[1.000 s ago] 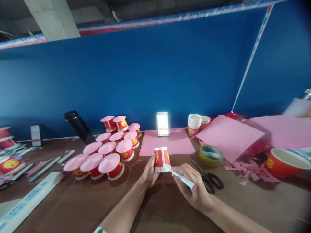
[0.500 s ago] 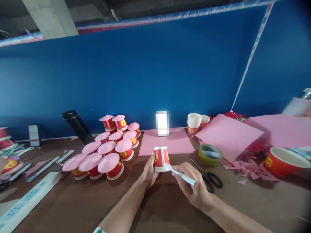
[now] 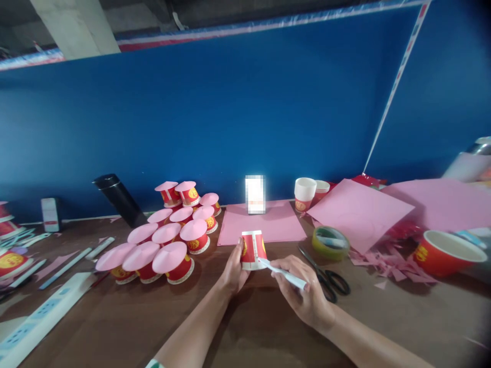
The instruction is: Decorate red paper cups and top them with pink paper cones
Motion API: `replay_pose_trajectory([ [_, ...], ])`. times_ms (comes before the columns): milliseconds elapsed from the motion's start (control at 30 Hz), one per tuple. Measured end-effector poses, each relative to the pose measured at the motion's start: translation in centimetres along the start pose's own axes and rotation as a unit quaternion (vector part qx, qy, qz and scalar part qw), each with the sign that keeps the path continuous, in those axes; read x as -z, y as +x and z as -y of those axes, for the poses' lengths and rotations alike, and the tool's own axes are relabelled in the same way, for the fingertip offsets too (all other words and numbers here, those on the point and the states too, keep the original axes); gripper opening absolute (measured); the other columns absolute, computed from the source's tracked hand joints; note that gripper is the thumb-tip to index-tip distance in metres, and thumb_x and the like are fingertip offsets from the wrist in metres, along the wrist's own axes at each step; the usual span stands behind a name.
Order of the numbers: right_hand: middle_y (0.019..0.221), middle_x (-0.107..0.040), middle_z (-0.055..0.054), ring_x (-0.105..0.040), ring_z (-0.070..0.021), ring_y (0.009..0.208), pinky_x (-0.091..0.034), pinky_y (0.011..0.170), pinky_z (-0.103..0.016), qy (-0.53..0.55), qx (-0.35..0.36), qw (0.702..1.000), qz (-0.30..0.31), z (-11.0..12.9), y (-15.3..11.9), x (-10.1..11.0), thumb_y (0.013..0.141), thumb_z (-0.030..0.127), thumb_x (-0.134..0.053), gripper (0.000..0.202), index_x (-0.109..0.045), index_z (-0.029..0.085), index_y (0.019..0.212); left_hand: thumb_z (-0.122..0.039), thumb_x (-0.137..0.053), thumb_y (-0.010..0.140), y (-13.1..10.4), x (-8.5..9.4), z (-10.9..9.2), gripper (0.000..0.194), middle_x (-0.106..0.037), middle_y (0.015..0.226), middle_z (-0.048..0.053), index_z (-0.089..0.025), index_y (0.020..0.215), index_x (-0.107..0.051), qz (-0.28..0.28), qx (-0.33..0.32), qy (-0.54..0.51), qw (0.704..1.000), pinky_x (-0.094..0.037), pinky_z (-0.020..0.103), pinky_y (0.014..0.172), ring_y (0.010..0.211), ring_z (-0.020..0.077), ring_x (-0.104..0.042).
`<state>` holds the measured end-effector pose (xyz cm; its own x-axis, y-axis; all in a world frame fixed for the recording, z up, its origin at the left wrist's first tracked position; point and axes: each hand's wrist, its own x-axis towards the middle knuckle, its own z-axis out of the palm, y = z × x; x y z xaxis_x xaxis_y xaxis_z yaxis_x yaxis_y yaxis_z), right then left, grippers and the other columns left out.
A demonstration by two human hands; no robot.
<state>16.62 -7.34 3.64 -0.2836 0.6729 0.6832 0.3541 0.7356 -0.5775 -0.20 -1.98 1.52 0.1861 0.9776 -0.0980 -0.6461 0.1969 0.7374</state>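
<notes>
My left hand (image 3: 232,271) is closed round the side of a small red paper cup (image 3: 250,248) with a white stripe and yellow print. The cup is upside down, its pale rim at the bottom. In my right hand (image 3: 303,291) is a slim white pen (image 3: 287,275), its tip at the cup's lower right edge near the rim. Whether the tip touches the cup I cannot tell. Left of my hands stand several upturned red cups (image 3: 174,268) with pink cone-shaped paper tops (image 3: 170,256).
Scissors (image 3: 326,278) and a tape roll (image 3: 330,244) lie right of my hands. Behind are pink sheets (image 3: 264,225), a glowing phone (image 3: 255,194) and stacked cups (image 3: 305,191). Paper scraps (image 3: 391,266) and a red bowl (image 3: 447,255) sit at right; a power strip (image 3: 46,312) and black bottle (image 3: 120,199) at left.
The whole view has shifted slightly. The cup seems turned a little leftward in my left hand, its white stripe nearer the middle. The pen stays by the rim.
</notes>
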Motion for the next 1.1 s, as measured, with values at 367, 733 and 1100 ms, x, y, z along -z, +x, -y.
replay_pose_trajectory([
  [367,0.081,-0.060,-0.006,-0.055,-0.0172,0.071,-0.044,0.067,-0.030,0.004,-0.026,1.000,-0.012,0.00,-0.03,0.09,0.087,0.020,-0.043,0.016,-0.056,0.019,0.095,-0.045,-0.055,0.079,0.14,-0.15,-0.10,0.037,-0.068,0.092,0.008,-0.013,0.098,-0.061,-0.015,0.004,-0.023,1.000,-0.044,0.037,0.086,0.085,0.0215,-0.062],
  [733,0.081,-0.061,-0.005,-0.055,-0.0170,0.071,-0.043,0.067,-0.030,-0.002,-0.024,0.999,-0.026,-0.13,-0.05,-0.03,0.086,0.019,-0.044,0.015,-0.056,0.019,0.095,-0.045,-0.053,0.080,-0.04,-0.26,-0.31,0.038,-0.068,0.089,0.008,-0.013,0.100,-0.061,-0.043,0.001,-0.015,0.999,-0.046,0.036,0.083,0.081,0.0204,-0.063],
  [1100,0.082,-0.061,-0.004,-0.053,-0.0162,0.069,-0.041,0.067,-0.030,0.000,-0.020,0.999,-0.031,-0.23,-0.13,-0.09,0.086,0.016,-0.045,0.014,-0.054,0.020,0.095,-0.048,-0.052,0.080,0.16,0.16,-0.23,0.040,-0.068,0.089,0.008,-0.013,0.098,-0.062,-0.019,-0.002,-0.020,1.000,-0.048,0.036,0.079,0.080,0.0204,-0.063],
])
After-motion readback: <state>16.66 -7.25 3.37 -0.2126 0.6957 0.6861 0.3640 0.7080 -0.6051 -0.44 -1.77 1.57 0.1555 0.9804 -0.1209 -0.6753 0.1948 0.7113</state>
